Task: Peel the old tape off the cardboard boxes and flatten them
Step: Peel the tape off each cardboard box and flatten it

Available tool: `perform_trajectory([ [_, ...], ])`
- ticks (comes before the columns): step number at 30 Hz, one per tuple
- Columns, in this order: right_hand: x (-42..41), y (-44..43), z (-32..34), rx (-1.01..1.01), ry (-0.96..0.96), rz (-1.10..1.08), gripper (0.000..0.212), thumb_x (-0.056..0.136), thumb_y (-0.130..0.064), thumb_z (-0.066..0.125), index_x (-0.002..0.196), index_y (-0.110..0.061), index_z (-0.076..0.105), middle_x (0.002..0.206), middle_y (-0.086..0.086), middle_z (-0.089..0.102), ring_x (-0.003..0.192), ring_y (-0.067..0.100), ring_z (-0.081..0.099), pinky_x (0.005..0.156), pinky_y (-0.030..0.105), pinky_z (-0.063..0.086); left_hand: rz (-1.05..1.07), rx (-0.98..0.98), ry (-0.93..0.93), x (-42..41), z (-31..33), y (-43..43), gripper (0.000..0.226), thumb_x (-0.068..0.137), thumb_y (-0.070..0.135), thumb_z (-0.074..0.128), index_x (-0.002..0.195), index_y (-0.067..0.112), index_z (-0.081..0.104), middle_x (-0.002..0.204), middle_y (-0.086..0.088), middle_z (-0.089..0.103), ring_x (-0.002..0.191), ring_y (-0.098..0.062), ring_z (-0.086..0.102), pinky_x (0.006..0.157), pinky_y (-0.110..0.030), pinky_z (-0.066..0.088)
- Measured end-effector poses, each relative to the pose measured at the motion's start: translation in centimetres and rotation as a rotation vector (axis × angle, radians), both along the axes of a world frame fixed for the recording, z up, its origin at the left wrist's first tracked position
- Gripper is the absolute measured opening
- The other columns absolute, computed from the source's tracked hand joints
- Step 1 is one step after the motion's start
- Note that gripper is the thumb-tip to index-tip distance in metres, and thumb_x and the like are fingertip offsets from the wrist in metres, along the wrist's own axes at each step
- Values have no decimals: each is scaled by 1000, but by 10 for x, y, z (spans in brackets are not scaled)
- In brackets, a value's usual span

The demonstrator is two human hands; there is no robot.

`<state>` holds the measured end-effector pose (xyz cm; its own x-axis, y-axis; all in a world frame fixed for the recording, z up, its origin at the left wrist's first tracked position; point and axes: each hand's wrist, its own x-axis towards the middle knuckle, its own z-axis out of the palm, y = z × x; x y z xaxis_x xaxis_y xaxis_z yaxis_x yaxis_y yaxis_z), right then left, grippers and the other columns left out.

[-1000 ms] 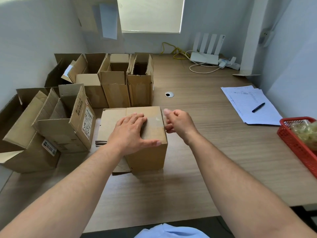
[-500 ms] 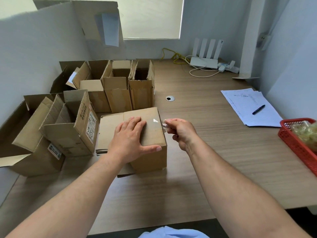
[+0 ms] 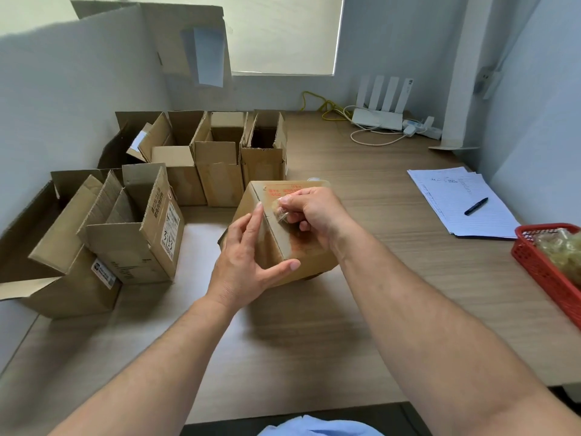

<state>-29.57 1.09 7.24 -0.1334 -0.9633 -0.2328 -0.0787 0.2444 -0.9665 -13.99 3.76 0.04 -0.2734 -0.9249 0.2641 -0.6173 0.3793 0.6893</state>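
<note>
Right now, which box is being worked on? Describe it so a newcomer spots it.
On the wooden desk, look in front of the row of open boxes by the left wall. The tilted box there sits between both hands: left hand gripping it, right hand pinching clear tape. Alone among its neighbours, it is closed and carries red print.

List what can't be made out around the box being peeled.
Head view only.
tape: mostly covered by the right hand pinching it; how much is stuck is unclear.
box: underside and far side hidden by itself and the left hand.
red print on the box: blurred, unreadable.
red basket: cut off by the right edge.
papers: writing too small.
</note>
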Motion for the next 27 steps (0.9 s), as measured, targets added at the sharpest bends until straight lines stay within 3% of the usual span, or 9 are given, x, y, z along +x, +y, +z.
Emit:
perform_trajectory([
  [3, 7, -1, 5, 26, 41, 9, 9, 89, -12, 62, 90, -7, 68, 73, 3, 65, 57, 8, 54, 51, 22, 36, 40, 11, -44, 6, 5, -6, 116, 50, 88, 51, 150, 40, 16, 150, 6, 17, 136, -19, 31, 106, -44, 40],
  [7, 15, 5, 11, 32, 92, 42, 8, 90, -11, 60, 90, -6, 67, 74, 6, 64, 56, 8, 53, 51, 21, 37, 20, 20, -12, 12, 9, -4, 116, 49, 84, 58, 147, 34, 25, 157, 15, 0, 141, -17, 25, 105, -47, 41],
  [12, 23, 2, 16, 41, 214, 59, 10, 88, -10, 62, 79, -6, 65, 78, 14, 69, 64, 18, 56, 50, 24, 39, -2, 95, 175, 15, -5, 2, 111, 54, 76, 68, 147, 33, 23, 155, 13, 13, 138, -16, 31, 102, -48, 44],
  [15, 30, 2, 2, 150, 251, 99, 13, 87, -7, 58, 79, -2, 67, 83, 19, 69, 69, 23, 53, 54, 28, 36, -20, 190, 183, 17, -20, 9, 111, 55, 75, 69, 146, 34, 22, 152, 13, 19, 136, -17, 35, 101, -48, 46],
  [19, 28, 3, -26, 260, 242, 103, 15, 86, -4, 54, 77, -7, 65, 77, 15, 63, 64, 22, 51, 59, 29, 36, -49, 213, 15, 19, -36, 15, 110, 60, 78, 65, 148, 31, 21, 156, 11, 15, 135, -15, 36, 104, -44, 44],
  [22, 24, 8, -42, 291, 200, 107, 15, 88, -3, 52, 93, -5, 66, 79, 13, 62, 54, 15, 51, 49, 22, 34, -82, 150, -149, 17, -40, 10, 116, 60, 80, 62, 151, 25, 17, 160, 11, -2, 145, -11, 11, 115, -32, 20],
  [25, 20, 11, -54, 306, 205, 93, 15, 88, -4, 52, 77, -11, 61, 77, 13, 62, 63, 20, 52, 51, 25, 34, -119, 182, -238, 13, -42, 2, 119, 63, 78, 63, 153, 24, 8, 161, 5, 6, 147, -11, 4, 116, -30, 8],
  [27, 15, 14, -61, 309, 210, 80, 18, 87, 1, 50, 74, -10, 56, 72, 11, 59, 59, 19, 53, 48, 24, 36, -141, 205, -333, 11, -48, 0, 114, 68, 75, 64, 154, 25, 8, 161, 5, 9, 147, -10, 2, 116, -30, 6],
])
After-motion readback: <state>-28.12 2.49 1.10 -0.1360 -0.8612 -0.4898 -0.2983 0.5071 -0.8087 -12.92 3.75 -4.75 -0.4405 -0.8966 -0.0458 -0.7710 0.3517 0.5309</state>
